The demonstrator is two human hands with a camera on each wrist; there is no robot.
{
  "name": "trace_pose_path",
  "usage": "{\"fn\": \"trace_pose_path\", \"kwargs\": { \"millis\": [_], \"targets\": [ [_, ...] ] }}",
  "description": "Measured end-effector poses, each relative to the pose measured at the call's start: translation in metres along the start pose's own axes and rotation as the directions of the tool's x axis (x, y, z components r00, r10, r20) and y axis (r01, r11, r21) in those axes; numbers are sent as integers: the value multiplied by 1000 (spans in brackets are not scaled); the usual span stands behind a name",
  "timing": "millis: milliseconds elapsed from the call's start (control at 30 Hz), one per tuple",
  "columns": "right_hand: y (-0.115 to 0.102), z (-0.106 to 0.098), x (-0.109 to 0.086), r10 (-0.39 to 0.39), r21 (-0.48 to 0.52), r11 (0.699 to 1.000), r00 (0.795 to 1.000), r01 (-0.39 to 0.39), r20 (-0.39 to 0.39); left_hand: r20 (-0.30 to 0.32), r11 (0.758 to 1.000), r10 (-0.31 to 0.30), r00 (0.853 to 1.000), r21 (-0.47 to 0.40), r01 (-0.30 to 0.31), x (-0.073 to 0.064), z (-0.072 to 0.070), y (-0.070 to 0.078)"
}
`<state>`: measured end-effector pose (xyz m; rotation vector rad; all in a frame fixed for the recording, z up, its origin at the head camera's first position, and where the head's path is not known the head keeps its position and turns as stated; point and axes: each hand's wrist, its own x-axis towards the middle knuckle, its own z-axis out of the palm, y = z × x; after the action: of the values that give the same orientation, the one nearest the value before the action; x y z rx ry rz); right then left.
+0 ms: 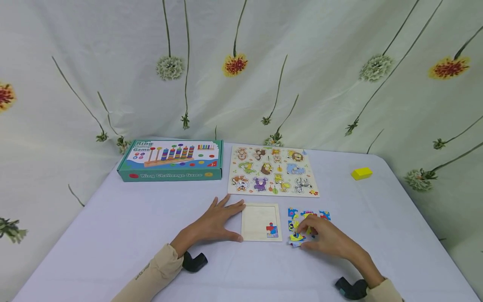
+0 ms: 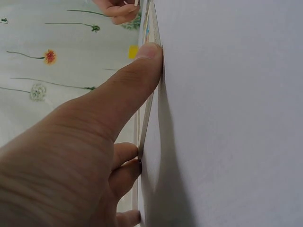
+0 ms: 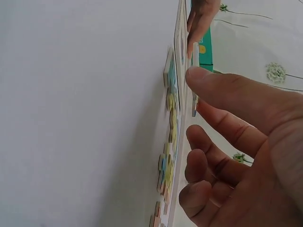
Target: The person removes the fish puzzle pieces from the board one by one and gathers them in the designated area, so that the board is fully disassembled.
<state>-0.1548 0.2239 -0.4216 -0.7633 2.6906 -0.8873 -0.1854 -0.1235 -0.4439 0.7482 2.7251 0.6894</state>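
Observation:
A square wooden puzzle tray (image 1: 260,239) lies flat in the middle of the table. One red and blue jigsaw piece (image 1: 272,230) sits in its lower right corner. My left hand (image 1: 211,222) rests along the tray's left side, fingers spread, thumb (image 2: 147,53) against the edge near the lower corner. To the right of the tray, my right hand (image 1: 328,237) is over a group of colourful jigsaw pieces (image 1: 292,213). Its thumb and index finger pinch a jigsaw piece (image 3: 195,54), seen edge-on in the right wrist view. The right hand covers part of the group.
Behind the tray lies a wooden animal puzzle board (image 1: 273,171). At the back left is a green Ring Challenge Game box (image 1: 170,161). A yellow block (image 1: 361,173) stands at the back right. A flower-patterned cloth (image 1: 320,84) hangs behind the white-covered table.

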Motion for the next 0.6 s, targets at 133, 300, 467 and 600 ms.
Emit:
{"fn": "trace_pose_path", "kwargs": {
  "millis": [133, 300, 467, 600],
  "targets": [
    [4, -4, -6, -18, -3, 1000, 999, 18, -39, 0, 1000, -1, 1000, 6, 1, 0, 0, 0],
    [8, -9, -12, 25, 20, 999, 998, -24, -51, -2, 1000, -2, 1000, 12, 2, 0, 0, 0],
    [11, -12, -18, 60, 40, 998, 997, -58, -57, -1, 1000, -7, 1000, 6, 7, 0, 0, 1],
    [14, -14, -23, 54, 48, 998, 996, -50, -75, -1, 1000, -5, 1000, 7, 5, 0, 0, 1]
  ]
}}
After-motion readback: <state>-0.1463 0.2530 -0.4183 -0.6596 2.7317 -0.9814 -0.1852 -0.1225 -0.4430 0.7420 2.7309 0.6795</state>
